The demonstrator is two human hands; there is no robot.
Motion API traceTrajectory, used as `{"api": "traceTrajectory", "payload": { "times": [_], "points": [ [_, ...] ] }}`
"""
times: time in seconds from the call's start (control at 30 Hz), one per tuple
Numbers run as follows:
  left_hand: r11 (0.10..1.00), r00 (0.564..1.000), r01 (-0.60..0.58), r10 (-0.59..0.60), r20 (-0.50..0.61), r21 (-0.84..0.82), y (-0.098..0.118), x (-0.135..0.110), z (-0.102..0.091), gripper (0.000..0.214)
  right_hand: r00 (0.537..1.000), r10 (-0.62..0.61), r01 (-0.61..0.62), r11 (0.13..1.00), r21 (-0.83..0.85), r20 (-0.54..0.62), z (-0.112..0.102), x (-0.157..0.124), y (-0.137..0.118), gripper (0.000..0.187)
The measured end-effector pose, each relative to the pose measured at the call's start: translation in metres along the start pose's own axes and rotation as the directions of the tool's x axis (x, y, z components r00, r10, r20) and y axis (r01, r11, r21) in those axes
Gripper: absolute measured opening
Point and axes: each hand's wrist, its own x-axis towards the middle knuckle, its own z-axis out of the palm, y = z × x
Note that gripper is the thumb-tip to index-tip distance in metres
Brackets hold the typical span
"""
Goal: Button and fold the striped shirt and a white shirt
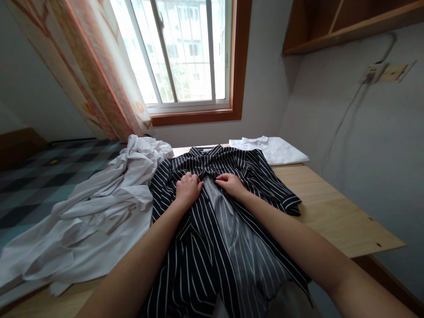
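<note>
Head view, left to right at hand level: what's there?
Checkered cloth → rumpled white cloth → left hand → right hand → striped shirt's sleeve → bare wooden board.

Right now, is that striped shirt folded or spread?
Spread: the striped shirt lies with one sleeve out sideways, its front parting below the left hand and right hand, showing its paler inside.

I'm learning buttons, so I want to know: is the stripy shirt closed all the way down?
No, the striped shirt gapes open down its front, with its grey inside showing.
</note>
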Motion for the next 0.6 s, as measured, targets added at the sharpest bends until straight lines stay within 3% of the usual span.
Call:
{"api": "traceTrajectory", "payload": {
  "times": [0.17, 0.33, 0.6],
  "points": [
    [0.995, 0.999, -0.030, 0.026, -0.033, -0.098, 0.002, 0.000, -0.003, 0.024, 0.999, -0.043, 0.044, 0.998, 0.040, -0.017, 0.001, -0.001, 0.003, 0.017],
    [0.897, 0.995, -0.097, 0.093, -0.031, -0.432, 0.006, 0.006, 0.006, 0.025, 0.993, -0.113, 0.114, 0.993, 0.012, -0.045, 0.000, 0.000, 0.002, 0.015],
    [0.811, 0.994, -0.106, 0.080, -0.070, -0.575, 0.009, 0.010, 0.026, 0.027, 1.000, -0.024, 0.024, 0.997, 0.067, 0.005, -0.001, -0.008, -0.002, 0.022]
  ]
}}
